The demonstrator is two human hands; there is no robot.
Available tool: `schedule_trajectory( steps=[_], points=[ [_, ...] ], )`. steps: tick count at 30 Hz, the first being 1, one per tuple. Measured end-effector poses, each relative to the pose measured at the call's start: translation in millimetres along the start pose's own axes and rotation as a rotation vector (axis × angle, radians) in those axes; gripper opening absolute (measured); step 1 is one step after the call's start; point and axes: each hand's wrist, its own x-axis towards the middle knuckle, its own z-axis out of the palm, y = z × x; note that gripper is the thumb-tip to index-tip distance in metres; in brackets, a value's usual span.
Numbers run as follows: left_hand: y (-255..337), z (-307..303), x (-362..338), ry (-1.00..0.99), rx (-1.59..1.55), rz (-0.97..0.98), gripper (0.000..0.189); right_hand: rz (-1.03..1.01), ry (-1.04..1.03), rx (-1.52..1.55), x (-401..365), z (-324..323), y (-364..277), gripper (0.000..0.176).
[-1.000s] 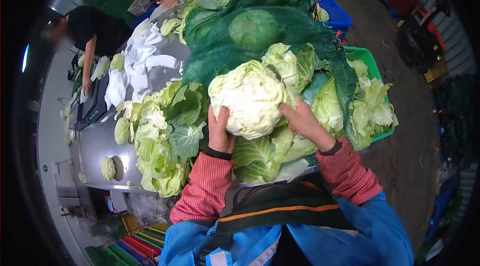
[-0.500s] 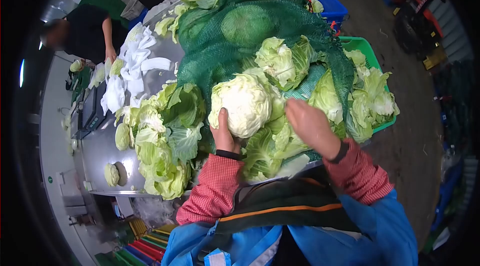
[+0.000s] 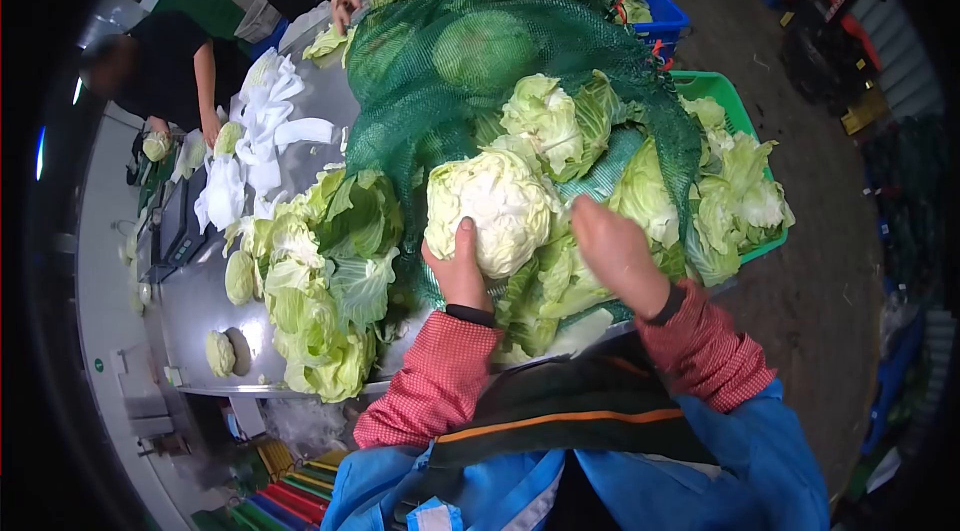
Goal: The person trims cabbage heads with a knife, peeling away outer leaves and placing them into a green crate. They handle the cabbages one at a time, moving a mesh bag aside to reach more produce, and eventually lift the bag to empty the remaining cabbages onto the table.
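The left hand cups the pale cabbage head from below, fingers clasped round its lower side. It holds the head raised above the loose green leaves at the near edge of the steel bench, in front of the green net sack. The right hand lies just beside the head with its back to the camera. Whether its fingers pinch a leaf cannot be told. To strip the head cleanly, it seems best to keep the left grip low and firm and turn the head toward the right hand. Each slack outer leaf should be peeled downward from its base, not torn midway. The discarded leaf pile lies to the left.
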Motion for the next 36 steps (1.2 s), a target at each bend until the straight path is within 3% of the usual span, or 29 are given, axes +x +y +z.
schedule_trajectory(
  steps=[1, 4, 7, 11, 14, 17, 20, 23, 26, 29, 31, 34, 36],
  points=[
    [1, 2, 0, 0.002, 0.007, 0.002, 0.082, -0.099, -0.014, -0.107, -9, 0, -11, 0.013],
    [2, 4, 0, -0.012, 0.015, 0.006, 0.082, -0.113, -0.040, -0.253, -23, 8, -22, 0.012],
    [1, 3, 3, -0.038, 0.010, 0.008, 0.083, 0.003, 0.017, -0.195, -13, 17, 3, 0.015],
    [-5, 1, -3, 0.002, 0.098, 0.036, 0.084, 0.180, -0.082, 0.154, 4, 13, 14, 0.027],
    [-6, 0, -8, -0.021, 0.165, 0.082, 0.084, 0.141, -0.021, 0.181, 23, -5, -16, 0.033],
    [-5, 2, -14, -0.082, 0.185, 0.109, 0.082, 0.049, 0.052, -0.080, 42, 12, -9, 0.039],
    [-2, 0, -15, -0.147, 0.210, 0.143, 0.081, -0.001, 0.031, -0.067, 51, 28, 9, 0.040],
    [-18, -9, -10, -0.150, 0.244, 0.156, 0.080, 0.134, -0.080, -0.044, 59, 33, 11, 0.038],
    [-24, -7, -2, -0.090, 0.149, 0.076, 0.079, 0.290, -0.148, 0.044, 77, 42, 22, 0.038],
    [-33, -22, 7, -0.209, -0.011, 0.020, 0.078, 0.394, -0.123, 0.049, 87, 66, 75, 0.039],
    [-25, -21, 11, -0.307, -0.116, -0.105, 0.073, 0.380, -0.118, -0.002, 85, 61, 70, 0.039],
    [18, -15, -1, -0.413, -0.565, -0.447, 0.071, 0.358, -0.133, -0.012, 80, 45, 65, 0.038],
    [35, -9, -1, -0.499, -0.674, -0.359, 0.076, 0.311, -0.157, -0.019, 79, 32, 59, 0.039]
  ],
)
